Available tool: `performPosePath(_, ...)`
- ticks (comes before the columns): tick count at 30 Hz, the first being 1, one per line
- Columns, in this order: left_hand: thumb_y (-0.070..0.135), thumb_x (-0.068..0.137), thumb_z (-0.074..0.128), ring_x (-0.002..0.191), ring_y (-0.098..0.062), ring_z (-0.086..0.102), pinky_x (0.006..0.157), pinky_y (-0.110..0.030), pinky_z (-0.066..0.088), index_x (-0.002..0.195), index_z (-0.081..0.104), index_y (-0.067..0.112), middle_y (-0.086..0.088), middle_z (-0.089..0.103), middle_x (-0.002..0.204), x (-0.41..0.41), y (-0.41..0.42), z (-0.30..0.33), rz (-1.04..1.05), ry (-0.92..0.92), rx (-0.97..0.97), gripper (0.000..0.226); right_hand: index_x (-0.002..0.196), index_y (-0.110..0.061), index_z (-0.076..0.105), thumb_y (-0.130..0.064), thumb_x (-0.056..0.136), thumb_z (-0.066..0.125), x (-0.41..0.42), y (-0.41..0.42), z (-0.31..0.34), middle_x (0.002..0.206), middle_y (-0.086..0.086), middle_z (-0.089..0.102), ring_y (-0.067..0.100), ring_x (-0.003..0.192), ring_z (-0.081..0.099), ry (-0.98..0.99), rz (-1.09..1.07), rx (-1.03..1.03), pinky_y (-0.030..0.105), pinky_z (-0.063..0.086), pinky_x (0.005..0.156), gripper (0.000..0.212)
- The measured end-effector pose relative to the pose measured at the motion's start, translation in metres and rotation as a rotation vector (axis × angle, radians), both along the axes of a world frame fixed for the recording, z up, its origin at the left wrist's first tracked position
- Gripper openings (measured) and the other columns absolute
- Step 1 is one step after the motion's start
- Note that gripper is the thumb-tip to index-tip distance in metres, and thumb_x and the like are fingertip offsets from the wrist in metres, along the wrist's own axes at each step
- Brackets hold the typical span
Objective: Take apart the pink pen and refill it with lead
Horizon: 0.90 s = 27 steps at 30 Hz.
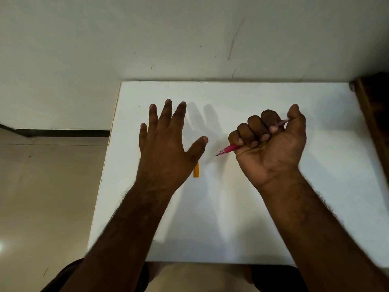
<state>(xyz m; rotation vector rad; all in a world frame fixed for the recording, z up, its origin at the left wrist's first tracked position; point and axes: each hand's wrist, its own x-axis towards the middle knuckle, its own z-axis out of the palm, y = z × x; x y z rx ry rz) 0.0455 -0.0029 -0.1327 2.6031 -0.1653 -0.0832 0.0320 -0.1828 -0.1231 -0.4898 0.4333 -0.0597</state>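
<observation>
My right hand (271, 144) fists the pink pen (229, 148), tip aimed left; my left hand (168, 142) hovers spread over the surface (252, 207). Fisted so tightly, parts could spring loose.

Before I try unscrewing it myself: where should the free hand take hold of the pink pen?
Probably the tip section of the pink pen, coming from its left. That end sticks out of the right hand, pointing toward the open left hand; the fist hides the rest.
</observation>
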Motion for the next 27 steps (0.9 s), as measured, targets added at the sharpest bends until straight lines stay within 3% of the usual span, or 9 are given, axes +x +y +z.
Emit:
performPosePath(4,0.063,0.089,0.054,0.154,-0.023,-0.004,0.122,-0.054,0.007,0.157,0.02,0.028,0.001,0.01,0.167,-0.0001,0.0,0.0,-0.002,0.001,-0.004,0.083,0.055,-0.019,0.03,-0.04,0.098,0.031,0.0011,-0.0005,0.0,0.048,-0.003,0.023,0.016,0.045,0.018,-0.012,0.006,-0.011,0.028,0.029,0.052,0.049)
performPosePath(9,0.063,0.089,0.054,0.154,-0.023,-0.004,0.121,-0.054,0.008,0.157,0.021,0.028,0.001,0.011,0.167,0.0002,0.0006,-0.0004,0.0,-0.006,-0.004,0.083,0.056,-0.019,0.029,-0.053,0.098,0.035,-0.0003,0.0011,-0.001,0.051,-0.002,0.021,0.017,0.048,0.016,0.01,0.014,0.004,0.029,0.028,0.052,0.055)
performPosePath(13,0.063,0.089,0.054,0.154,-0.023,-0.004,0.121,-0.054,0.007,0.157,0.021,0.028,0.001,0.011,0.167,-0.0001,0.0005,-0.0008,-0.003,-0.008,-0.005,0.083,0.055,-0.019,0.029,-0.042,0.099,0.033,0.001,-0.0004,-0.0011,0.048,-0.003,0.023,0.017,0.046,0.017,-0.002,0.015,-0.016,0.028,0.029,0.052,0.05)
performPosePath(18,0.063,0.089,0.054,0.154,-0.022,-0.005,0.121,-0.053,0.006,0.157,0.021,0.028,0.001,0.011,0.167,0.0005,0.0007,-0.0006,-0.002,-0.003,-0.004,0.083,0.055,-0.018,0.029,-0.056,0.098,0.035,-0.0006,0.0012,-0.0014,0.05,-0.002,0.021,0.017,0.047,0.016,0.004,0.021,0.001,0.028,0.027,0.053,0.058)
performPosePath(23,0.063,0.089,0.054,0.154,-0.022,-0.005,0.121,-0.053,0.006,0.157,0.021,0.028,0.001,0.01,0.167,0.0003,0.0,-0.0006,-0.005,0.005,0.0,0.083,0.052,-0.018,0.03,-0.044,0.099,0.034,-0.0001,0.0007,-0.0007,0.049,-0.002,0.022,0.017,0.047,0.016,-0.009,0.037,-0.018,0.029,0.027,0.053,0.054)
performPosePath(27,0.062,0.089,0.054,0.154,-0.022,-0.005,0.121,-0.053,0.006,0.157,0.021,0.028,0.001,0.01,0.167,-0.0001,-0.0003,-0.0005,-0.003,0.007,0.002,0.083,0.054,-0.018,0.029,-0.055,0.099,0.036,-0.001,0.0014,-0.0001,0.05,-0.002,0.021,0.018,0.048,0.016,-0.006,0.041,-0.001,0.029,0.027,0.053,0.059)
